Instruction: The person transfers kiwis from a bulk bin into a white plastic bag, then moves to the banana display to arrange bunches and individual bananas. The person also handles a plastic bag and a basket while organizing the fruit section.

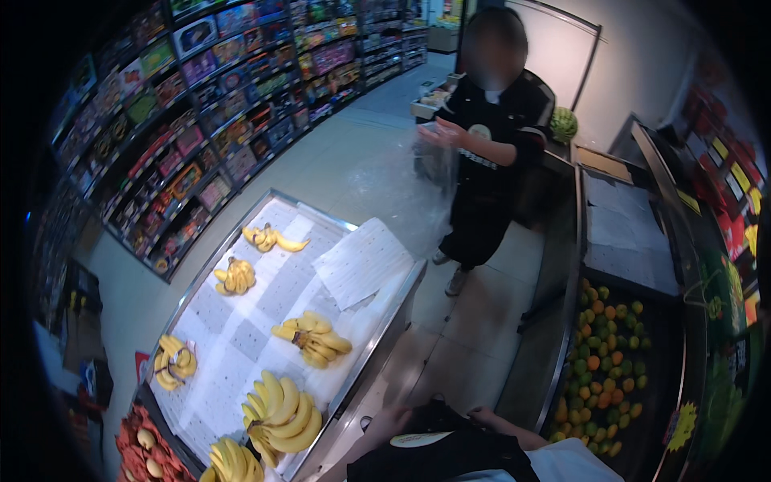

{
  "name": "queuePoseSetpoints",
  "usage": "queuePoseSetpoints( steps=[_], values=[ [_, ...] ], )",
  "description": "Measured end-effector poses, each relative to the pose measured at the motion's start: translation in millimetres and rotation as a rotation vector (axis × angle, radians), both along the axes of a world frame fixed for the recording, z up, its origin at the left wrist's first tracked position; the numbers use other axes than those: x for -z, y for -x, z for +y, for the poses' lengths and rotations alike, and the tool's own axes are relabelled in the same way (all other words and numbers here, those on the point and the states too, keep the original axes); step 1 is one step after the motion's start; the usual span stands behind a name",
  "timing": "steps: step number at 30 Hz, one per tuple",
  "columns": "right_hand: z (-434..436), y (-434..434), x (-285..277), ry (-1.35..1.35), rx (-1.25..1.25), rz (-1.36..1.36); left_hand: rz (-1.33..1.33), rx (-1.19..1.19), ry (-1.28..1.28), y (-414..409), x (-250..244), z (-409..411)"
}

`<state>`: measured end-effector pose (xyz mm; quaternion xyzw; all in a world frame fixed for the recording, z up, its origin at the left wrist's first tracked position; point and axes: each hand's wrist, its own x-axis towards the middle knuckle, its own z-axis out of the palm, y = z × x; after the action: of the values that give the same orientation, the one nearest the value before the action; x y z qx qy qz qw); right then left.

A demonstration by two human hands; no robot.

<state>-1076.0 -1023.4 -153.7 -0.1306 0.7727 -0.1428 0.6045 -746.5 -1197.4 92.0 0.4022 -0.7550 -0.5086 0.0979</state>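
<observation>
My left hand hangs low in front of my dark apron, beside the metal-edged banana stand. My right hand is on the apron's other side, towards the fruit bins. Nothing shows in either hand, but the fingers are too small and dim to make out. Nearest my left side on the stand lie a large banana bunch and a second bunch. Smaller bunches rest farther off: one near the middle, one at the left edge, and a short-fingered bunch.
A co-worker in dark clothes stands across the aisle holding a clear plastic bag. A loose white liner sheet lies on the stand's corner. To the right, a black bin holds green-orange citrus fruit. Packed shelves line the far left.
</observation>
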Motion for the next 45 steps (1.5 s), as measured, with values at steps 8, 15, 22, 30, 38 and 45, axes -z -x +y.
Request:
queuePoseSetpoints(
  steps=[8,15,22,30,38,45],
  values=[
    [-155,-103,-170,0.434,-0.541,-0.144,0.113,-0.616,0.242,-126,-31,-12],
    [-257,-289,-253,0.987,-1.089,-0.406,-0.157,-1.103,0.642,-276,-63,18],
    [-277,-352,-209,1.102,-1.08,-0.31,-0.127,-1.125,0.364,-365,34,36],
    [-228,-223,-140,0.604,-0.779,-0.337,0.018,-1.335,0.184,-360,24,27],
    [-102,-71,-8,0.325,-0.793,0.064,-0.129,-1.255,0.458,-343,24,3],
    [-49,-38,-6,-0.103,-0.402,-0.018,-0.226,-1.255,0.555,-341,16,13]
  ],
)
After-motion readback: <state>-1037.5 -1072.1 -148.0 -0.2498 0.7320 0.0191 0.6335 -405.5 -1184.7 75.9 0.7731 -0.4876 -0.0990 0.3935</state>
